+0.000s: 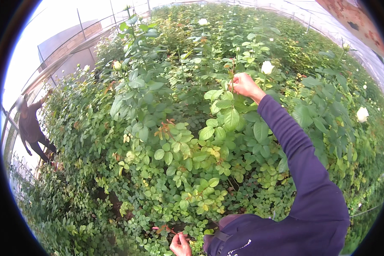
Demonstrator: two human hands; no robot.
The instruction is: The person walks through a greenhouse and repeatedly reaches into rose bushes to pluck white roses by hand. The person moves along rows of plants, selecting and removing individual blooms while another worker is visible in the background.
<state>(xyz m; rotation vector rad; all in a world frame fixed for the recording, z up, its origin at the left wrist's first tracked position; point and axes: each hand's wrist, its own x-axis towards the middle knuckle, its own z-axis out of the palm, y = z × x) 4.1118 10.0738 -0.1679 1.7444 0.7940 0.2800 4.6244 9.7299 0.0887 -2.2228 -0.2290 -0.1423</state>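
Note:
My right hand (245,85) reaches out over the rose bushes, its fingers pinched on the upper part of a green rose stem (233,87). Reddish young leaves (229,68) stick up just above those fingers. Broad green leaves (231,119) of the same plant hang below. Close to my body, at the lower edge, my left hand (180,245) holds a cut-looking rose shoot (168,229) with reddish leaves and a small pink tip. An open white rose (267,68) stands just right of my right hand.
Dense rose foliage (185,153) surrounds both arms. Taller stems (140,54) rise at left, and more white roses (362,114) stand at right. At the far left, another person (33,128) stands beside the bushes. A thin wire (369,209) runs along the lower right.

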